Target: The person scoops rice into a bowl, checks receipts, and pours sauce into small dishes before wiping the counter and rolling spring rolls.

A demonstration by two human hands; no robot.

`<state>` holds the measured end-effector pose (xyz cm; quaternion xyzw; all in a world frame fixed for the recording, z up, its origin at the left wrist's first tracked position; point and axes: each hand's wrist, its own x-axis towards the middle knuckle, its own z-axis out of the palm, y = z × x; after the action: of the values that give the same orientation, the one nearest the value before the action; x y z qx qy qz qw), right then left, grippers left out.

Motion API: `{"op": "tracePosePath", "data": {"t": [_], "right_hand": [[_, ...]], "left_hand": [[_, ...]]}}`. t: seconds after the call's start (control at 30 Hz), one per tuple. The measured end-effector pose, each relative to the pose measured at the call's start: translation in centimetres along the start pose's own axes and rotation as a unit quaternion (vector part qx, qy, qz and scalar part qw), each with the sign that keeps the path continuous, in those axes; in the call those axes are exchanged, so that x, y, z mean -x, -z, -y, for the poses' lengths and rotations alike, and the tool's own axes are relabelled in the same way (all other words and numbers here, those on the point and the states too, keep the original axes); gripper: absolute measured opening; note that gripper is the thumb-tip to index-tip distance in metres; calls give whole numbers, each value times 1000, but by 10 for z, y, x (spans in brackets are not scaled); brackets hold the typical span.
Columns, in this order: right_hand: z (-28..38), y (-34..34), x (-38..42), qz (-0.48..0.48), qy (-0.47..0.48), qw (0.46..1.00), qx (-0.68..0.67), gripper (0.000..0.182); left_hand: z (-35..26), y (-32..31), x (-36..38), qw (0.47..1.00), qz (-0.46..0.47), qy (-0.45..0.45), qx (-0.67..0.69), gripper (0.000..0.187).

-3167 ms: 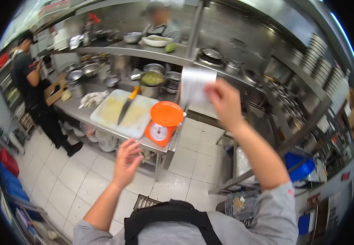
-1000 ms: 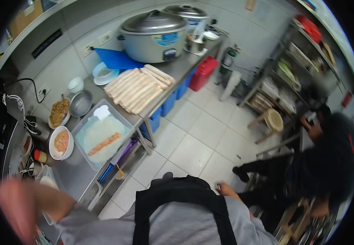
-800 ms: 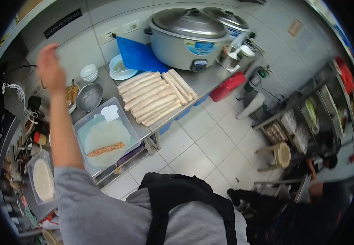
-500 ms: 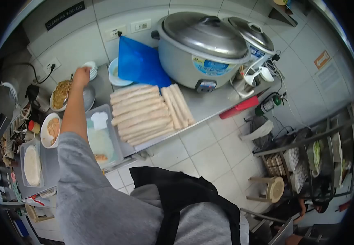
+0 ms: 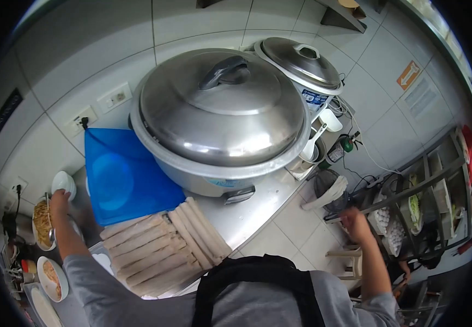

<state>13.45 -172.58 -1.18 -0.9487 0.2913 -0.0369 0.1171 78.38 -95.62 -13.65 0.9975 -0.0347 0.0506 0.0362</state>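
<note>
My left hand (image 5: 60, 201) is at the near edge of a small stack of white bowls (image 5: 64, 184). Its fingers are drawn together, and whatever they hold is hidden. Beside it is an oval dish of shredded yellowish-brown filling (image 5: 43, 224) with a metal spoon in it. Out to the right, over the floor, my right hand (image 5: 356, 224) is raised with its fingers curled in and nothing visible in them. Between my arms, long pale uncooked spring rolls (image 5: 149, 250) lie stacked on the counter. A blue plastic sheet (image 5: 127, 177) covers a round container behind them.
A large rice cooker (image 5: 225, 109) with a steel lid stands against the wall, a smaller cooker (image 5: 301, 65) behind it. A bowl of orange-pink filling (image 5: 52, 278) sits at the left. To the right are a metal rack (image 5: 427, 180) and a stool (image 5: 350, 264); part of another person shows.
My view has come closer to the rice cooker and turned, shifting the counter items left and down. My right hand has come into view. My left hand stays by the bowls.
</note>
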Motion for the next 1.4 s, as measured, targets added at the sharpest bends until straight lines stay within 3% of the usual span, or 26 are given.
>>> {"op": "tracePosePath", "data": {"t": [0.03,0.1,0.13,0.2,0.3,0.33,0.37,0.43,0.5,0.53,0.57,0.6,0.63,0.77,0.83,0.87,0.97,1.03,1.07,1.13,1.2,1.23,1.27,1.33,1.37,1.4], "right_hand": [[19,27,-37,1,82,997,3,12],[84,71,-107,-26,71,997,-26,13],[102,83,-144,-36,142,988,-42,14],[177,109,-205,-71,259,963,10,25],[269,108,-288,-99,401,911,23,45],[292,100,-316,-130,446,883,68,51],[312,93,-336,-143,459,870,107,52],[341,83,-367,-98,444,866,207,45],[357,90,-381,-63,430,859,271,40],[363,95,-381,-29,417,845,334,35],[363,97,-378,-43,434,836,334,28],[364,101,-374,-42,441,832,333,28],[366,104,-371,-49,435,831,343,26],[346,130,-393,-102,431,826,349,29],[305,150,-434,-143,431,823,341,35],[288,163,-448,-123,399,835,357,37],[224,189,-509,-131,330,854,381,44],[190,198,-537,-138,343,848,380,45],[176,198,-550,-144,337,847,384,46],[153,194,-577,-137,339,857,362,42],[132,186,-605,-122,333,868,347,38],[125,183,-622,-134,367,854,343,42],[115,178,-641,-142,399,840,339,46],[102,171,-681,-157,467,828,268,36],[98,171,-668,-144,465,831,268,36],[108,177,-638,-142,451,853,222,43]], "left_hand": [[-7,10,-2,998,32,13,51,32],[-4,15,-9,989,34,14,146,32],[2,14,-13,972,32,14,233,33],[25,2,-27,972,37,21,232,35],[36,-5,-23,961,-28,39,271,34],[42,-8,-18,943,-115,22,313,36],[49,-11,-14,914,-201,5,352,40],[84,-3,0,812,-227,102,529,47],[18,72,67,712,-289,143,624,53],[9,87,93,594,-305,113,736,46],[-6,100,117,535,-380,115,745,51],[-32,121,149,518,-391,137,749,55],[-99,168,182,444,-378,145,799,58],[-125,176,289,397,-406,165,806,61],[-127,145,350,291,-89,-135,943,64],[-142,140,374,296,-100,-132,941,64],[-224,128,434,250,-243,73,935,67],[-305,134,452,209,-352,219,886,65],[-341,133,459,194,-366,270,869,61],[-395,114,486,138,-331,266,895,56],[-444,97,503,45,-272,275,921,51],[-468,93,504,7,-281,326,903,62],[-490,93,504,55,-269,355,894,64],[-516,86,504,83,-235,322,913,69],[-526,90,502,88,-232,334,909,69],[-534,94,498,109,-206,282,931,71]]}}
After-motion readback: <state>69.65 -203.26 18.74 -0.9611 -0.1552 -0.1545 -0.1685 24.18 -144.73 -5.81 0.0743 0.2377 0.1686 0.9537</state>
